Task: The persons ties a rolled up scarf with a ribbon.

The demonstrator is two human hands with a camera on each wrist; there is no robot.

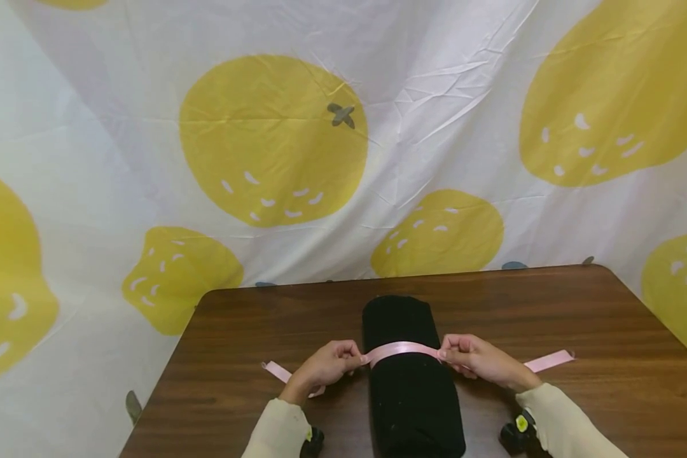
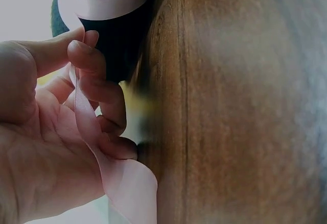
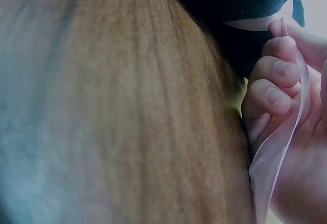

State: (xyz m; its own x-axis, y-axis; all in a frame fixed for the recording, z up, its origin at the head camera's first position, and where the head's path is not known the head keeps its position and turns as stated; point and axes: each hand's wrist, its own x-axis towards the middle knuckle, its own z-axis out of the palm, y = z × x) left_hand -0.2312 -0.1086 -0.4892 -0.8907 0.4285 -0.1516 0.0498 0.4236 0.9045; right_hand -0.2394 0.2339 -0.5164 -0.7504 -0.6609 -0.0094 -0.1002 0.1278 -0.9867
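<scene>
White cloth (image 1: 435, 38) with big yellow fruit (image 1: 275, 152) on it hangs behind the black roll (image 1: 415, 407). A brown wood table (image 1: 240, 331) is under the roll. A pink ribbon (image 1: 401, 348) goes over the roll's middle. Left of the roll, the left hand (image 1: 329, 366) pinches the ribbon. Right of the roll, the right hand (image 1: 486, 361) pinches it too.

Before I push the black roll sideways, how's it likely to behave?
The black roll would probably squash a little, since its surface looks like fuzzy cloth. Its rounded sides suggest it could roll when pushed sideways. The pink ribbon across it, pinched by the left hand and right hand, might check that somewhat.
</scene>
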